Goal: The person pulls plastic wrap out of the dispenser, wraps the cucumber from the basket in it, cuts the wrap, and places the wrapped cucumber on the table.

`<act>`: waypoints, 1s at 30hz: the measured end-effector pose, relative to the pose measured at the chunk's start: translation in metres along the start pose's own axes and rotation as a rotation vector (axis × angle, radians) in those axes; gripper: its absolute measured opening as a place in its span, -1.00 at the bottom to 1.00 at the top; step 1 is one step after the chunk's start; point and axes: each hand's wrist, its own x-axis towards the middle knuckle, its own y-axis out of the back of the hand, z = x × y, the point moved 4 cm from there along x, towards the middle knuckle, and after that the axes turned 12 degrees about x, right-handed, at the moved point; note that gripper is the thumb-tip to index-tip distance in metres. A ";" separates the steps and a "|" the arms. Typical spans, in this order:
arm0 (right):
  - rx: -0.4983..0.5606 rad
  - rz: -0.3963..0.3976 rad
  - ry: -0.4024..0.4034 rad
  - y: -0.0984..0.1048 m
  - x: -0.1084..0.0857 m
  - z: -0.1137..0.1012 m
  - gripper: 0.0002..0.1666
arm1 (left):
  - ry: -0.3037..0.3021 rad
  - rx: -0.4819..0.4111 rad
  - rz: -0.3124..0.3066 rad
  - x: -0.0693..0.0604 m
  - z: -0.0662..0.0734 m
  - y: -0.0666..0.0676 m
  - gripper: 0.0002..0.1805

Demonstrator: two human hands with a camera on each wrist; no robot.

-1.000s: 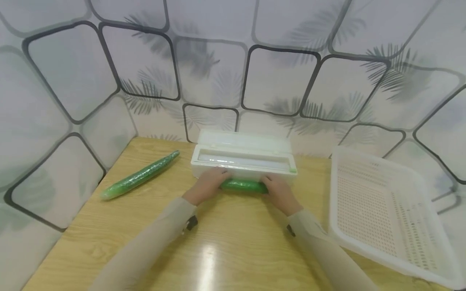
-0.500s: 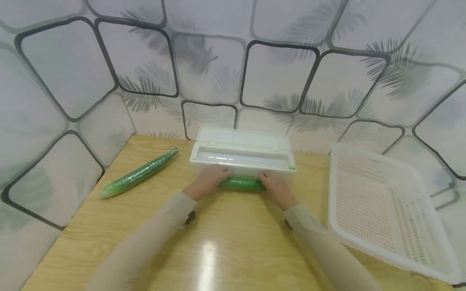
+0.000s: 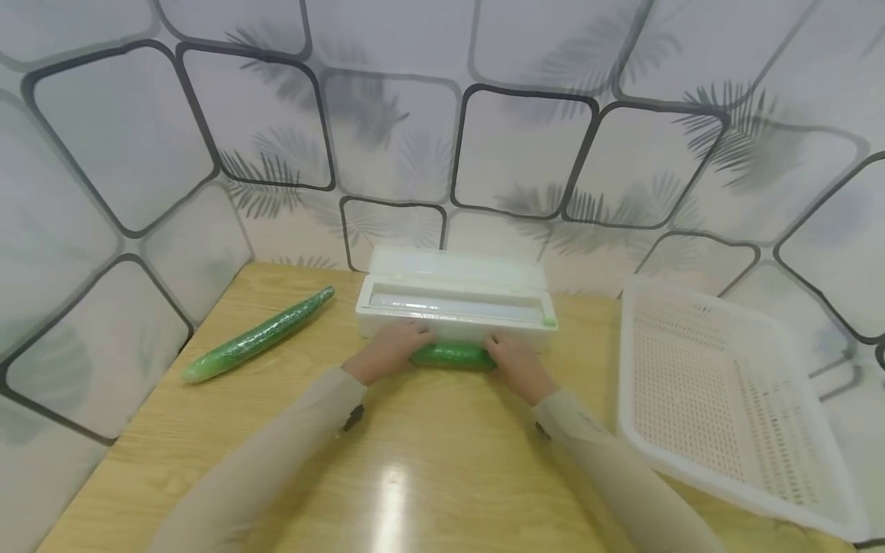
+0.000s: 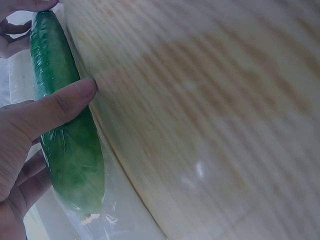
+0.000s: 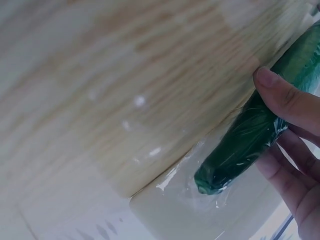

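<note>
A cucumber [image 3: 452,355] with clear plastic film around it lies crosswise before the white film dispenser box [image 3: 456,326]. My left hand [image 3: 392,351] grips it toward one end, the thumb over its near side and the fingers behind, as the left wrist view shows. Toward the other end my right hand [image 3: 517,365] holds it the same way. Clear film [image 5: 172,175] spreads past the cucumber's end in the right wrist view. The box's lid [image 3: 456,267] stands raised, and a roll [image 3: 456,305] shows inside.
A second, longer cucumber [image 3: 259,336] in shiny film lies on the wooden table [image 3: 442,476] at the left. A white perforated basket [image 3: 625,369] stands at the right. The patterned wall [image 3: 387,153] rises behind the box.
Both hands keep hold of the cucumber in front of the box. The right hand has drawn slightly closer to the left. The head view has shifted a little.
</note>
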 end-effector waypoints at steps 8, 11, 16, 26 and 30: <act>-0.022 -0.024 -0.005 -0.001 0.000 0.000 -0.53 | -0.028 0.007 -0.009 0.000 0.000 0.000 -0.34; -0.029 -0.013 0.012 -0.002 -0.003 0.001 -0.51 | -0.039 -0.008 0.004 -0.002 0.000 -0.002 -0.34; -0.031 0.001 0.021 -0.003 -0.009 0.004 -0.50 | -0.043 -0.064 0.010 -0.004 0.001 -0.007 -0.35; 0.209 -0.020 -0.058 0.006 -0.015 0.014 -0.48 | 0.080 -0.201 0.003 -0.009 -0.008 -0.006 -0.43; 0.257 -0.028 -0.103 0.006 -0.014 0.019 -0.49 | 0.094 -0.210 -0.004 -0.011 -0.010 -0.007 -0.43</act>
